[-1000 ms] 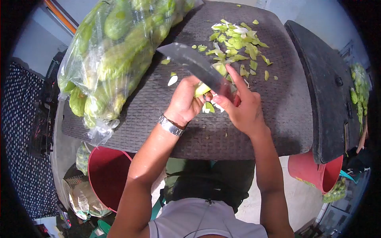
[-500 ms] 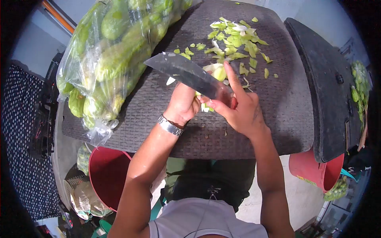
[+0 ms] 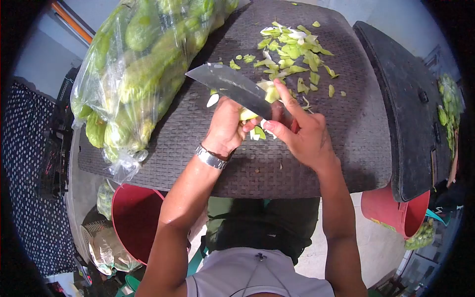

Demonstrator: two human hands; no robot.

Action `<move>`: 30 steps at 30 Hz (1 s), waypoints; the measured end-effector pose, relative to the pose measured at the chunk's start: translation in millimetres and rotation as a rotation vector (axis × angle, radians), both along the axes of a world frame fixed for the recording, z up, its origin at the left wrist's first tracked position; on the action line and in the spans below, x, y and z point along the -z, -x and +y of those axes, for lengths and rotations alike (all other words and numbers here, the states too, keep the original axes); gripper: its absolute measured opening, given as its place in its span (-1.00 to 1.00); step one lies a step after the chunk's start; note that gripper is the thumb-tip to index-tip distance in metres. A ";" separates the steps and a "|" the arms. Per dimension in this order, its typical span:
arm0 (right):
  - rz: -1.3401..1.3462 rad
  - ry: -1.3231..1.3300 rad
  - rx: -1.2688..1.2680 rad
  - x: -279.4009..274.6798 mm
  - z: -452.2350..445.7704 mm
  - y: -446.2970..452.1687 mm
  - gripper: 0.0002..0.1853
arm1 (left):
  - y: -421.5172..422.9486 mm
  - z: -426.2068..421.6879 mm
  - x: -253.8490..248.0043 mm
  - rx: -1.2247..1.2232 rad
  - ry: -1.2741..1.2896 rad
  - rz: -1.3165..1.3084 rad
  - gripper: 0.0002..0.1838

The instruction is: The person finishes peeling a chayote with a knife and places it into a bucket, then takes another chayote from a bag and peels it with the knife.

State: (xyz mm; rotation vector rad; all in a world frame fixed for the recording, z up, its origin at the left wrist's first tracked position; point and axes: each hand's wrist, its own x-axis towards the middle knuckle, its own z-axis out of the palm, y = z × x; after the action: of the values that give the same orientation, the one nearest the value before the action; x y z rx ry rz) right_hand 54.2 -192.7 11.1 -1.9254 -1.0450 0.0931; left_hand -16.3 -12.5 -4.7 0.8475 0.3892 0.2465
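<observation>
My right hand (image 3: pixel 304 133) is closed on the red handle of a large knife (image 3: pixel 230 86), whose broad blade points up and left over the dark woven table (image 3: pixel 198 168). Curled under the blade, my left hand (image 3: pixel 227 123) holds a pale green vegetable piece (image 3: pixel 247 114), partly hidden by fingers and blade. Small cut peelings (image 3: pixel 258 132) lie just below the hands. A heap of green and white peelings (image 3: pixel 292 47) is spread beyond the knife, and a white sliver (image 3: pixel 212 100) rests beside my left hand.
A clear plastic bag of green vegetables (image 3: pixel 153 74) covers the table's left side. One red bucket (image 3: pixel 133 222) stands below the left edge, another red bucket (image 3: pixel 391 213) at the lower right. A black chair back (image 3: pixel 401 114) stands right of the table.
The knife blade swung left and outward, then came back slightly right. The vegetable piece in my left hand shows more now than half a second ago. Both hands kept their hold.
</observation>
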 end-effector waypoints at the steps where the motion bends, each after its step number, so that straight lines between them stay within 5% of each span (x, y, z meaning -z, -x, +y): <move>1: -0.005 -0.005 0.001 0.4 0.0 -0.2 -0.14 | -0.1 -0.4 -1.0 -0.006 -0.022 0.012 -0.80; 8: 0.000 -0.030 0.096 11.4 -0.3 -14.8 -0.25 | -0.3 8.2 3.8 0.057 -0.076 0.081 -0.79; 12: 0.483 -0.034 0.190 0.0 -6.0 -26.3 -0.38 | -0.4 6.2 -5.6 0.150 -0.012 0.023 -0.76; 18: 0.836 -0.019 0.283 -2.8 -9.0 -36.7 -0.17 | -6.2 4.6 -2.3 0.086 0.031 0.020 -0.67; 24: 0.938 -0.144 0.207 -0.1 -7.0 -31.3 -0.30 | -9.9 10.5 11.0 0.047 0.096 -0.026 -0.69; 30: 0.874 -0.001 0.095 4.5 4.3 -23.4 -0.31 | -8.9 6.7 6.6 0.063 0.091 -0.066 -0.68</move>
State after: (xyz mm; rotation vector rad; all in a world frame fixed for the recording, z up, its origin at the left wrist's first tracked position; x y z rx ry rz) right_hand 77.6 -188.3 6.5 -1.6495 -0.3587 0.7979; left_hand -7.4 -5.8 -11.3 0.7586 0.3099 0.1966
